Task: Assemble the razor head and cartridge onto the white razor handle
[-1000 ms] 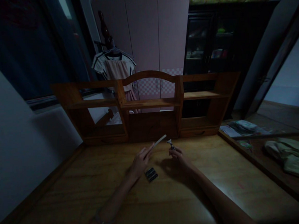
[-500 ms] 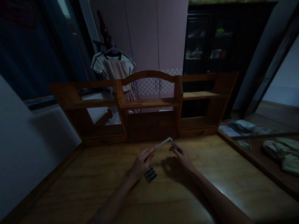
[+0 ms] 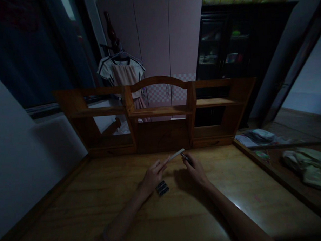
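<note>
Over the desk my left hand [image 3: 152, 176] is closed around a thin pale stick [image 3: 176, 154], which slants up and to the right. My right hand [image 3: 195, 168] grips a small dark tool with a shiny metal tip [image 3: 187, 158]; its exact kind is too dim to make out. The tip sits just under the stick's far end, and I cannot tell whether they touch. Beside my left hand, on the desktop, lie several short black cylinders in a row that look like batteries [image 3: 162, 188].
A wooden desk [image 3: 100, 203] spreads beneath both hands. Along its back stands a wooden shelf unit [image 3: 160, 111]. Papers and a plastic bag [image 3: 258, 136] lie beyond the right edge, near a pale green cloth [image 3: 309, 168]. A white wall [image 3: 46, 156] borders the left.
The metal tip has dropped slightly from the stick's far end, and my right hand has shifted a little. My left hand stays nearly still with the stick. The black cylinders have not moved.
</note>
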`<state>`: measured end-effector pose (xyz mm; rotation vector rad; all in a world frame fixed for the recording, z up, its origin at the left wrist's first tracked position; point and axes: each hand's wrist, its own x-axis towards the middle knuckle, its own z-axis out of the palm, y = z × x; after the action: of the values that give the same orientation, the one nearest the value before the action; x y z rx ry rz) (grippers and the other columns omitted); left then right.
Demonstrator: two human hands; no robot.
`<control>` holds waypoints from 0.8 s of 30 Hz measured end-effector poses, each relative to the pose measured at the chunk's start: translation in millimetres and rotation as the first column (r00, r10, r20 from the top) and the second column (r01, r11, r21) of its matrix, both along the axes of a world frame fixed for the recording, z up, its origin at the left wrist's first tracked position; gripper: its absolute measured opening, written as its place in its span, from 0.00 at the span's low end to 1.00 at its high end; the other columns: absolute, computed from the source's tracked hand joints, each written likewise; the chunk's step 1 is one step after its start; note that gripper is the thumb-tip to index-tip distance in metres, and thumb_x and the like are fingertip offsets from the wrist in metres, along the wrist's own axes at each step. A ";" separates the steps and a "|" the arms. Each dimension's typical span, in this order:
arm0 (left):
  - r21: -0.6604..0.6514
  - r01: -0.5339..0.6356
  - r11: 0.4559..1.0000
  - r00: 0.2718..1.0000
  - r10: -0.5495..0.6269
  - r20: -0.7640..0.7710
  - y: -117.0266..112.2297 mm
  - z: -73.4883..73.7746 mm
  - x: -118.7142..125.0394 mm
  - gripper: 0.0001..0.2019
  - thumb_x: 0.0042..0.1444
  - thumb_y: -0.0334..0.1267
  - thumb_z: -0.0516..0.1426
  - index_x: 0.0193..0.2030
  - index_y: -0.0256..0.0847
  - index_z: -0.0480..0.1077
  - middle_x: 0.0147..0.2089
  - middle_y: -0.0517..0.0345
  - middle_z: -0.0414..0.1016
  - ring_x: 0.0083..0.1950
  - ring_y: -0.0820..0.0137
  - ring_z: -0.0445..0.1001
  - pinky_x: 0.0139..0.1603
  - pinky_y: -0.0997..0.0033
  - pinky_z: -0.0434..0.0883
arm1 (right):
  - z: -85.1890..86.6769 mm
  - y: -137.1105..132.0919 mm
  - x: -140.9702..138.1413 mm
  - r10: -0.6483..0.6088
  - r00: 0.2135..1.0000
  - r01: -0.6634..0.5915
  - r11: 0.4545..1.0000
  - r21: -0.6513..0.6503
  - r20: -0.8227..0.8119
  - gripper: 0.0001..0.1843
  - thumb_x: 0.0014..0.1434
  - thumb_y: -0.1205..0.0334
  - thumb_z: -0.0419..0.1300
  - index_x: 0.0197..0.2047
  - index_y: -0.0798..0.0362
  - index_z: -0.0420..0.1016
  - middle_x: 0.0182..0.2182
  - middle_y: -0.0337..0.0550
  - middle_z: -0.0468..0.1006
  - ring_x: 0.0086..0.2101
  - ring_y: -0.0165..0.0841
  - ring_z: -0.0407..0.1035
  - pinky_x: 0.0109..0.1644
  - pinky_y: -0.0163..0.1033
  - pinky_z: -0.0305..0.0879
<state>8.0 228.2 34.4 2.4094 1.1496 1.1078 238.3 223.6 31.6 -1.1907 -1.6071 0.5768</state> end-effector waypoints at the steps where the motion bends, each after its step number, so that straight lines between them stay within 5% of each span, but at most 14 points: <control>1: -0.005 -0.027 1.000 1.000 0.027 -0.002 1.2 -1.3 0.0 0.21 0.64 0.36 0.47 0.64 0.50 0.56 0.38 0.55 0.67 0.37 0.71 0.66 0.42 0.72 0.66 | 0.6 -0.8 -0.2 -0.010 1.000 0.010 1.000 0.009 0.007 0.13 0.62 0.54 0.51 0.43 0.52 0.68 0.29 0.37 0.71 0.29 0.32 0.65 0.34 0.34 0.57; 6: -0.020 -0.163 0.986 0.985 0.164 0.047 7.4 -5.0 -7.7 0.22 0.63 0.33 0.46 0.64 0.51 0.56 0.38 0.56 0.66 0.37 0.71 0.66 0.42 0.72 0.66 | 3.4 -3.2 1.3 -0.059 0.998 0.059 0.998 0.036 0.008 0.15 0.63 0.53 0.50 0.49 0.50 0.63 0.31 0.38 0.71 0.31 0.32 0.66 0.35 0.35 0.60; 16: 0.002 -0.113 0.994 0.990 0.113 -0.080 2.2 -4.6 -1.3 0.22 0.64 0.35 0.46 0.64 0.55 0.55 0.36 0.57 0.64 0.35 0.72 0.66 0.39 0.75 0.65 | -5.1 5.6 0.7 -0.079 0.981 0.059 0.991 0.116 0.179 0.15 0.66 0.57 0.45 0.52 0.49 0.64 0.41 0.45 0.74 0.40 0.38 0.69 0.42 0.40 0.63; 24: -0.019 -0.181 0.983 0.982 0.182 0.051 6.9 -4.4 -7.6 0.20 0.63 0.36 0.47 0.63 0.49 0.58 0.36 0.57 0.65 0.36 0.71 0.67 0.40 0.73 0.65 | -2.8 1.0 -3.6 -0.035 0.972 0.001 0.989 0.147 0.231 0.15 0.66 0.58 0.47 0.53 0.49 0.65 0.43 0.45 0.75 0.40 0.37 0.71 0.42 0.39 0.65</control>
<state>0.4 235.1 30.0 2.2866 1.3775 1.2035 234.7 224.6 28.8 -1.1957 -1.8014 0.3091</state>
